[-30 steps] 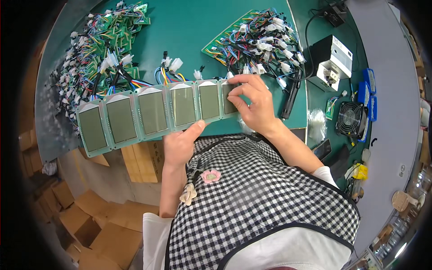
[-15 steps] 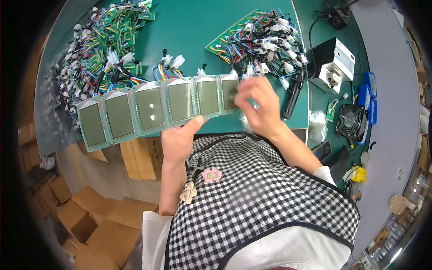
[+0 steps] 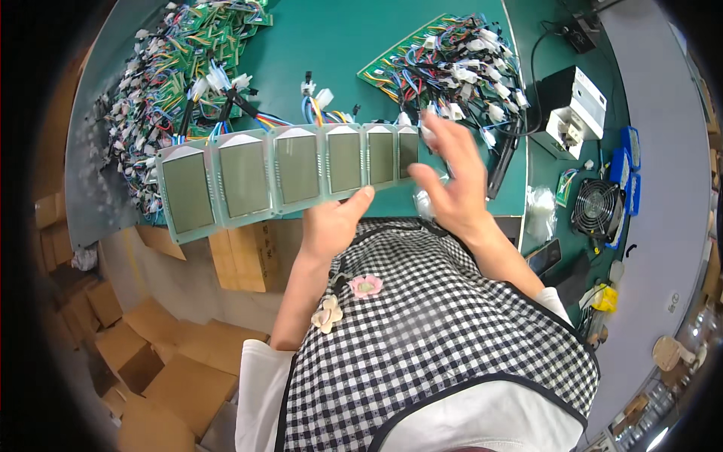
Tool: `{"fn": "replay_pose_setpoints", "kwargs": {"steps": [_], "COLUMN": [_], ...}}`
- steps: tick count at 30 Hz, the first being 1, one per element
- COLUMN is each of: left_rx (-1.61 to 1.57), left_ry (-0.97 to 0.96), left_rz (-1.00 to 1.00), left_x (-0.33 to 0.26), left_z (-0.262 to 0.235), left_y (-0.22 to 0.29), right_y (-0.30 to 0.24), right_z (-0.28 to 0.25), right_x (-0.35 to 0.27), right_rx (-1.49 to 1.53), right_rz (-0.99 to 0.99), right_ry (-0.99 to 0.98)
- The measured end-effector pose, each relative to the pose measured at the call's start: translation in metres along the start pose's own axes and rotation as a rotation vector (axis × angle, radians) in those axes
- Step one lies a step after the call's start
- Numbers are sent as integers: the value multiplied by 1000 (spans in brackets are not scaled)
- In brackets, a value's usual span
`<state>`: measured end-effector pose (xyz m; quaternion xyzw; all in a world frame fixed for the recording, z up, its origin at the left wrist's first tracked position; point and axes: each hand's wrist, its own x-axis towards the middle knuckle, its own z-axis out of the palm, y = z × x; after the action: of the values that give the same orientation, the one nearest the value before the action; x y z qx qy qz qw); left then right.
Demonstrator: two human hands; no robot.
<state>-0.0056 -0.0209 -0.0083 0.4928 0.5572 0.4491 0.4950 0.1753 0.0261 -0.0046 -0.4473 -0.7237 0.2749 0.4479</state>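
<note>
A long strip of joined LCD display boards (image 3: 297,167), several grey-green screens in a row, tilts up toward me above the bench edge. My left hand (image 3: 331,227) grips its lower edge with the thumb on the front; the other fingers are hidden behind. Coloured wires with white and black connectors (image 3: 324,98) stick out behind the strip's upper edge. My right hand (image 3: 461,184) is just beside the strip's right end, thumb and fingers apart, holding nothing I can see. Its fingertips are slightly blurred, and I cannot tell whether they touch the end board.
Piles of wired green boards lie at the left (image 3: 169,87) and the back right (image 3: 459,64) of the green bench (image 3: 324,38). A black tool (image 3: 502,167), a power unit (image 3: 572,113) and a fan (image 3: 597,206) sit to the right. Cardboard boxes (image 3: 184,384) stand below left.
The strip and my left hand have shifted to the right in view, and the strip's left end is closer. My right hand has moved right, off the end board, with its fingers opening.
</note>
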Motion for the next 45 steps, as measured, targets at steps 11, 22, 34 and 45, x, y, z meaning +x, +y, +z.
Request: {"fn": "replay_pose_setpoints", "kwargs": {"steps": [11,22,34,45], "left_rx": [25,-410,58,21], "left_ry": [9,118,60,27], "left_rz": [223,-38,227,254], "left_x": [-2,3,6,-2], "left_z": [17,-2,21,20], "left_y": [0,-6,-11,-24], "right_y": [-16,110,-27,-32], "right_z": [48,21,35,58], "right_x": [10,-92,24,21], "right_rx": [-42,-320,-94,124], "right_rz": [-175,634,-143,-181], "right_ry": [169,-227,-113,52]}}
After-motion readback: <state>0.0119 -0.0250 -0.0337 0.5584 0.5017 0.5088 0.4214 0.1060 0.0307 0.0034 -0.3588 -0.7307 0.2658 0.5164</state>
